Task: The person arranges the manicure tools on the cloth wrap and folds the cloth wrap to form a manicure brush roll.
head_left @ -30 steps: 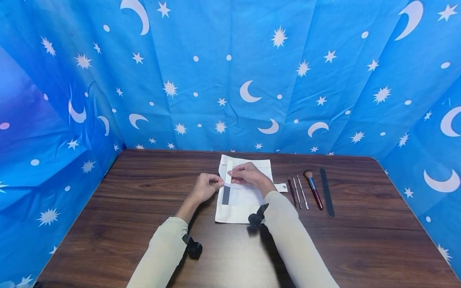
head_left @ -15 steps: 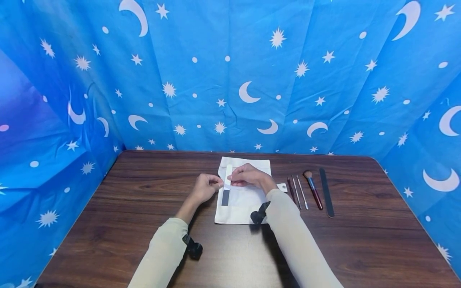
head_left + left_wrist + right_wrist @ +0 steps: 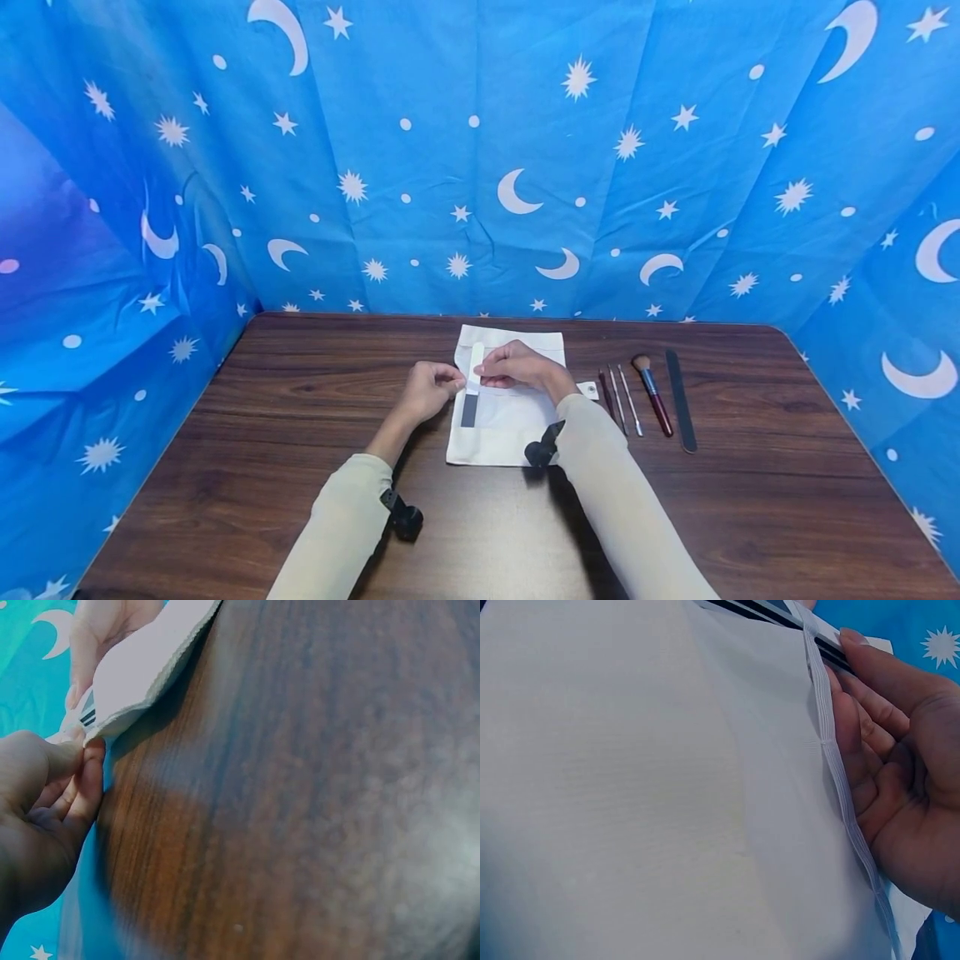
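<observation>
Head view: a white fabric roll-up case (image 3: 506, 447) lies flat on the dark wood-grain desk (image 3: 765, 508). A flat two-tone strip, white above and dark grey below (image 3: 469, 408), lies along the case's left side. The right hand (image 3: 519, 367) is over the case, thumb and fingers clamped on the strip. Right of the case: a slim dark red tool (image 3: 608, 400), two thin metal tools (image 3: 631, 400), a brown-bristled makeup brush with a dark red handle (image 3: 652, 396) and a long black flat file (image 3: 681, 402). Risk: an outward swing of the right forearm could scatter the nearest tools.

Left wrist view: the left hand (image 3: 45, 814) has thumb and fingertips together on the case's left edge. Likely the only restraint there; if that pinch slips, the soft case could slide or bunch with the strip.

Right wrist view: the strip passes beneath a narrow white ribbed elastic band (image 3: 829, 735) on the case. Probable faults: the strip's edge snags the band, overstretching its stitching, or the strip twists if the thumb presses off-centre. Whether its lower end sits inside the case's bottom fold: cannot tell.
</observation>
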{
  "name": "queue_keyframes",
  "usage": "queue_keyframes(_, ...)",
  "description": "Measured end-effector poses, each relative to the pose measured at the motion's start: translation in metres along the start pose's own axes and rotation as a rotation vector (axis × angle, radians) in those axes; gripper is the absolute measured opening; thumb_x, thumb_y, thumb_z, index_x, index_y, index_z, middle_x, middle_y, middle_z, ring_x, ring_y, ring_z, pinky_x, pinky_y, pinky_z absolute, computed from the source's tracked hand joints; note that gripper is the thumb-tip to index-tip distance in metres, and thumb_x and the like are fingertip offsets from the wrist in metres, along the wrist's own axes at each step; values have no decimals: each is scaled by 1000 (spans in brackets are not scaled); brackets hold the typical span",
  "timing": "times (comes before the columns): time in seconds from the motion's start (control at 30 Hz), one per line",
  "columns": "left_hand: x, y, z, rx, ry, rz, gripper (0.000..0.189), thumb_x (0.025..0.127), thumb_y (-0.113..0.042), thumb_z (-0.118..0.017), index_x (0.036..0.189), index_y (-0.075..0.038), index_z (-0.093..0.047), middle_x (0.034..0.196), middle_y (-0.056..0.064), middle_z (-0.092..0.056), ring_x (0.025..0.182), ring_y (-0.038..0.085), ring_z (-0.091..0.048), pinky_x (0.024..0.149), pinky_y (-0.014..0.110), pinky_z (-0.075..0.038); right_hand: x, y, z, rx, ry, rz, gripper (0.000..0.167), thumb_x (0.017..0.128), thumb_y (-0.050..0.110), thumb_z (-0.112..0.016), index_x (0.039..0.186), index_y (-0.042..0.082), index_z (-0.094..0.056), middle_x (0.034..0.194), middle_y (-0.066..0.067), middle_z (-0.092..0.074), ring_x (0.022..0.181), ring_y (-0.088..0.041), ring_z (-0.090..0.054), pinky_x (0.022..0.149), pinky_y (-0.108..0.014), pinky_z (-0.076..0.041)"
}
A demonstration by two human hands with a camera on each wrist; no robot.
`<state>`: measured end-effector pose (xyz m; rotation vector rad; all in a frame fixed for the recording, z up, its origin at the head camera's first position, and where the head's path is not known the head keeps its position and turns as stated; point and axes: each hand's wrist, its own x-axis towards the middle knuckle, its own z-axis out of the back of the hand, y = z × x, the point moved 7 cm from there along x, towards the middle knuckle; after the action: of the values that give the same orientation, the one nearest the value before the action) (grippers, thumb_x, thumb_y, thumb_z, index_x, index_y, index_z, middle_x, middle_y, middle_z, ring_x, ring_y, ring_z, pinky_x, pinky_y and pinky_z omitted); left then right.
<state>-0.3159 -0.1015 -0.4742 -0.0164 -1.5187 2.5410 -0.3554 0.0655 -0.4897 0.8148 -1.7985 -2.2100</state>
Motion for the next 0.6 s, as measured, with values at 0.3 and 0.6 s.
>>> queue_keyframes(0.3, 0, -4, 0, 11, 37, -4, 5, 94, 3, -75, 92, 5, -78, 79, 5, -72, 68, 9, -58, 64, 24, -47, -6, 3, 1, -14, -24, -29, 18, 104, 9, -66, 106, -7, -75, 77, -2, -72, 66, -6, -65, 62, -16, -52)
queue_keyframes(0.6, 0, -6, 9, 175, 24, -50, 7, 97, -1, -73, 94, -2, -80, 85, 4, -74, 76, 15, -62, 71, 33, -52, -25, 16, 13, -147, -69, 74, 28, 108, 9, -57, 113, -15, -69, 87, -13, -73, 73, -13, -69, 73, -27, -59)
